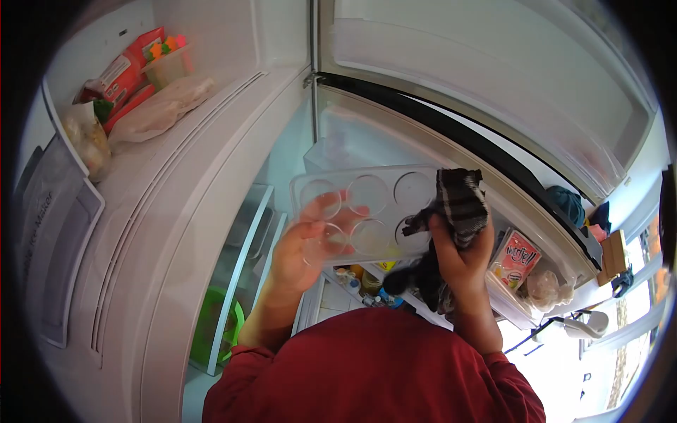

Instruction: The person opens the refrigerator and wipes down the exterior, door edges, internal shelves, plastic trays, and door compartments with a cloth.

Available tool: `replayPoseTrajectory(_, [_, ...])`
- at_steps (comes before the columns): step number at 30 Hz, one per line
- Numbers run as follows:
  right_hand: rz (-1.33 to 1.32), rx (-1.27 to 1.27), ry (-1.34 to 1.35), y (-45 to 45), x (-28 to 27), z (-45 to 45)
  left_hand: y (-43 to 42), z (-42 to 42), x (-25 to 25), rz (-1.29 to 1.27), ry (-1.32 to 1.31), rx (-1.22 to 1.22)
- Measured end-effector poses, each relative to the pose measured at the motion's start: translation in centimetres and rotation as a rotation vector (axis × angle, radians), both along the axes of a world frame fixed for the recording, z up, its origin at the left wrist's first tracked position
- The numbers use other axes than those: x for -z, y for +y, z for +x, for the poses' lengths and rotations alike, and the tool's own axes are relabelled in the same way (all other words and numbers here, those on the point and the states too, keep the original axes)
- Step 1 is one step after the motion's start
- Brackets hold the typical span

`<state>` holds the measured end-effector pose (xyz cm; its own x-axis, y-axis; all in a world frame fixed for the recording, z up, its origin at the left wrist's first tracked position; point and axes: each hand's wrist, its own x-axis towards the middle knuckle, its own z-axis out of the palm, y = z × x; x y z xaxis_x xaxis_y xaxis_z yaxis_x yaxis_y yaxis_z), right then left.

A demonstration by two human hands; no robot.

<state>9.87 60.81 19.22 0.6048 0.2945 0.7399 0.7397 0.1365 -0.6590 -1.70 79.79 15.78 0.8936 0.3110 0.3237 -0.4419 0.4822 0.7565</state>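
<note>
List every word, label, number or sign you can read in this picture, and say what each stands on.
"Nutrijell": on the red box in the fridge door.
"Ice Maker": sideways on the grey panel at far left; the letters before it are unclear.
Too small or blurred to read: the print on the red packet at upper left.

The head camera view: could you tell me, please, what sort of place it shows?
An open refrigerator, probably in a home, though little of the room shows. The signs are an "Ice Maker" panel, red food packets in the upper compartment and a Nutrijell pack in the door.
</note>
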Motion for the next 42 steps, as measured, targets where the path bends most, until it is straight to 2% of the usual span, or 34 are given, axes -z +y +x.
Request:
replayPoseTrajectory(1, [-0.050, 0.117, -0.189, 0.6, -0.1, 0.2, 0.0, -0.4, 0.0, 0.023, 0.085, -0.025])
replayPoseTrajectory(3, [-0.069, 0.204, -0.283, 1.6, -0.8, -0.1, 0.3, -1.3, 0.2, 0.094, 0.073, -0.099])
replayPoseTrajectory(5, [-0.018, 0.375, -0.501, 2.4, -1.3, -0.6, 0.0, -1.6, 0.7, 0.156, 0.054, -0.170])
replayPoseTrajectory(7, [-0.068, 0.389, -0.605, 3.6, -1.5, -1.7, -0.8, -1.6, 1.1, 0.247, -0.051, -0.264])
replayPoseTrajectory(9, [-0.433, 0.274, -0.596, 4.8, -2.2, -3.7, -1.7, -1.3, 1.2, 0.296, -0.123, -0.336])
replayPoseTrajectory(11, [-0.481, 0.221, -0.559, 6.0, -1.5, -4.9, -2.1, -0.7, 1.7, 0.354, -0.186, -0.405])
replayPoseTrajectory(13, [-0.502, 0.207, -0.558, 6.0, -1.0, -5.1, -1.8, 0.4, 3.0, 0.292, -0.239, -0.555])
replayPoseTrajectory(14, [-0.525, 0.199, -0.557, 6.2, -0.9, -5.2, -2.2, 0.1, 2.1, 0.237, -0.288, -0.505])
replayPoseTrajectory(17, [-0.511, 0.183, -0.455, 6.5, -0.5, -4.6, -2.2, 0.5, 1.7, 0.356, -0.339, -0.598])
replayPoseTrajectory(20, [-0.406, 0.139, -0.509, 6.4, -0.8, -4.0, -1.9, 0.9, 1.7, 0.327, -0.324, -0.567])
replayPoseTrajectory(22, [-0.428, 0.092, -0.510, 6.0, -1.5, -3.7, -1.6, 1.0, 1.5, 0.323, -0.338, -0.578])
replayPoseTrajectory(25, [-0.474, 0.004, -0.467, 5.3, -2.5, -3.4, -0.7, 0.5, 0.7, 0.490, -0.394, -0.541])
replayPoseTrajectory(27, [-0.499, -0.024, -0.426, 4.8, -2.8, -2.8, -0.4, 0.4, 0.5, 0.498, -0.337, -0.479])
replayPoseTrajectory(30, [-0.530, -0.232, -0.361, 4.0, -3.3, -1.2, 0.9, 0.3, 0.5, 0.554, -0.217, -0.418])
replayPoseTrajectory(31, [-0.533, -0.229, -0.362, 3.4, -3.2, -0.7, 1.2, 0.3, 0.3, 0.551, -0.219, -0.416])
replayPoseTrajectory(33, [-0.508, -0.587, -0.241, 2.6, -2.7, 0.3, 1.6, 0.2, -0.3, 0.384, -0.183, -0.373])
replayPoseTrajectory(35, [-0.446, -0.585, -0.165, 1.8, -2.4, -0.4, 1.6, 0.4, -0.5, 0.349, -0.173, -0.454])
replayPoseTrajectory(36, [-0.249, -0.505, 0.059, 1.5, -2.1, -1.0, 1.8, 0.3, -0.5, 0.317, -0.162, -0.447])
replayPoseTrajectory(39, [0.038, -0.401, 0.297, 1.7, -2.8, -1.6, 1.8, 0.1, -0.2, 0.239, -0.180, -0.372])
replayPoseTrajectory(41, [-0.307, 0.029, -0.261, 2.1, -3.0, -1.1, 1.3, -0.2, 0.2, 0.192, -0.206, -0.303])
replayPoseTrajectory(42, [-0.420, 0.103, -0.296, 2.7, -2.8, -1.3, 0.8, -0.4, 0.7, 0.267, -0.234, -0.343])
